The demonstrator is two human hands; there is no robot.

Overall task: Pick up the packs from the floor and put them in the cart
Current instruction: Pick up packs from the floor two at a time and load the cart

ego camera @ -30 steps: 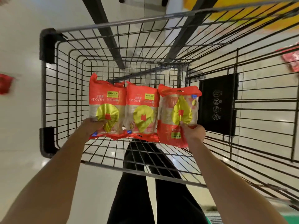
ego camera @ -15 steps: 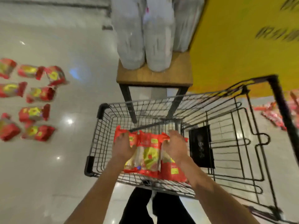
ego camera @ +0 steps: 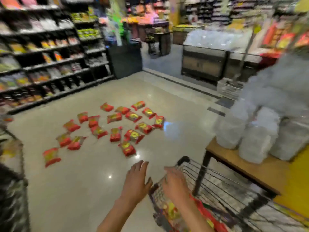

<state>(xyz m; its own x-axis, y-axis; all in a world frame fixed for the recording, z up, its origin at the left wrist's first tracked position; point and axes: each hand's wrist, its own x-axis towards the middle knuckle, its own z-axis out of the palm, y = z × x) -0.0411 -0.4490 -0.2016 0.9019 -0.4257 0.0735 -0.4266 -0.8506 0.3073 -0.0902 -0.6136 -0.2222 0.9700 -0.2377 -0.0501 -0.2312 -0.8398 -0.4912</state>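
Observation:
Several red and yellow packs lie scattered on the shiny floor ahead and to the left. The black wire cart stands at the lower right, with red packs lying inside it near my right forearm. My left hand hovers over the floor just left of the cart, fingers spread and empty. My right hand is over the cart's near corner, fingers apart, holding nothing. The picture is blurred by motion.
A wooden table with white plastic-wrapped bundles stands right behind the cart. Dark shelving full of goods lines the left side. Another wire cart edges in at the far left. A low display case stands further back.
Both hands have let go of the three packs, which now lie in the cart. My view has swung up and left to the packs on the floor, and my left hand has moved out of the cart.

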